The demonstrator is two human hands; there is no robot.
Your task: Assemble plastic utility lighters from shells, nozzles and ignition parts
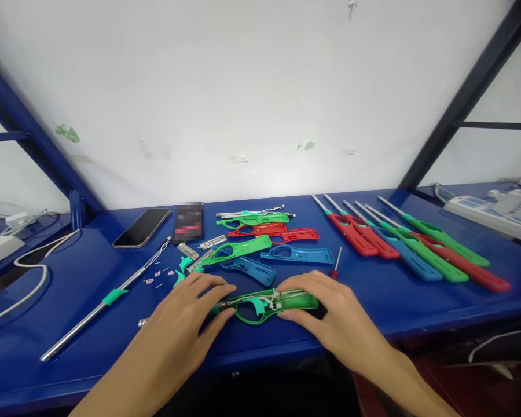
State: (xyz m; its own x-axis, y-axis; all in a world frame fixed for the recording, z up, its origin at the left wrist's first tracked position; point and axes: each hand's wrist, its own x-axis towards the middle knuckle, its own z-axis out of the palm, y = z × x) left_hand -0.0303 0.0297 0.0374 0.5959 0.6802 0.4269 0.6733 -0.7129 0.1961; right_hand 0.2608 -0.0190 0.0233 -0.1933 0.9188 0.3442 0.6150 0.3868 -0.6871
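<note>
A green gas lighter casing (301,300) lies opened up near the table's front edge, its inside facing up. In it sit a teal trigger (257,305), thin white wires and a clear fuel tank (290,293). My left hand (186,315) pinches the neck end between thumb and fingers, covering part of the metal tube. Around the handle end, the thumb and fingers of my right hand (330,301) grip the casing at the tank. A small red screwdriver (336,272) lies just beyond my right hand.
Loose blue half-shells (301,255), red half-shells (295,234) and teal triggers (184,264) lie beyond my hands. A metal lighter tube (82,324) rests at left, near a phone (142,227). Several assembled lighters, including a blue one (410,255), lie at right. Frame posts (464,98) flank the table.
</note>
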